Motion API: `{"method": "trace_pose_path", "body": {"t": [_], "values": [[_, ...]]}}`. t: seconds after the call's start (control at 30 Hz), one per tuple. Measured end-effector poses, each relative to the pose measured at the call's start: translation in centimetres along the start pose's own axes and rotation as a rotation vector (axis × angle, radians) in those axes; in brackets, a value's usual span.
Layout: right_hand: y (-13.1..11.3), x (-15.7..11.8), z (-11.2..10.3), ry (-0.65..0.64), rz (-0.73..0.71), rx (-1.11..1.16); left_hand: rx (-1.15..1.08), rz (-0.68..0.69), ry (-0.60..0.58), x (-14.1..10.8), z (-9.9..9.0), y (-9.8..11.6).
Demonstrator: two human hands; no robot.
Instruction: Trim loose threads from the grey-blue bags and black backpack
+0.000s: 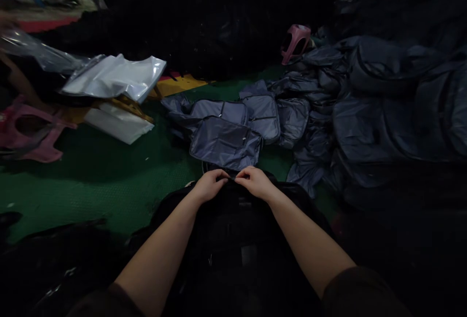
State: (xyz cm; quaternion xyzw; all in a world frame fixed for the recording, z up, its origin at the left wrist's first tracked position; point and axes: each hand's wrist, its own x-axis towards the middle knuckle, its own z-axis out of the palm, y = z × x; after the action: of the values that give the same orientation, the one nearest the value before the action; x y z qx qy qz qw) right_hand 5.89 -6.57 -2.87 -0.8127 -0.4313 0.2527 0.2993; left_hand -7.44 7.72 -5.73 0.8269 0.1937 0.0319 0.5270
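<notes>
Pink plastic frame (29, 132) lies on the green floor (91, 200), well left of the black bag (233, 239), with silver plastic sacks (113, 77) and a white packet (118, 123) nearby. At the black bag's top edge, the left hand (209, 185) and right hand (255, 183) nearly meet, each grip closed, pinching something too small to make out. Just beyond the bag lie flat navy pouches (226, 144), and further right rises a navy heap (386, 102), a second pink frame (295, 43) at its far edge.
</notes>
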Motion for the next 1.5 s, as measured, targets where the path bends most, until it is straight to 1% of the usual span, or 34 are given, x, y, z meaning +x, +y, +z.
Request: {"method": "trace_pose_path", "body": {"t": [0.63, 0.93, 1.23, 1.5], "values": [[0.51, 0.22, 0.09, -0.006, 0.03, 0.05, 0.021, 0.004, -0.011, 0.39, 0.39, -0.49], [0.95, 0.35, 0.76, 0.048, 0.082, 0.043, 0.047, -0.003, -0.007, 0.43, 0.4, -0.65], [0.45, 0.2, 0.33, -0.01, 0.097, 0.081, 0.062, -0.018, 0.004, 0.44, 0.45, -0.78], [0.62, 0.4, 0.51, -0.039, 0.127, 0.129, 0.067, -0.04, -0.006, 0.44, 0.37, -0.6]]}}
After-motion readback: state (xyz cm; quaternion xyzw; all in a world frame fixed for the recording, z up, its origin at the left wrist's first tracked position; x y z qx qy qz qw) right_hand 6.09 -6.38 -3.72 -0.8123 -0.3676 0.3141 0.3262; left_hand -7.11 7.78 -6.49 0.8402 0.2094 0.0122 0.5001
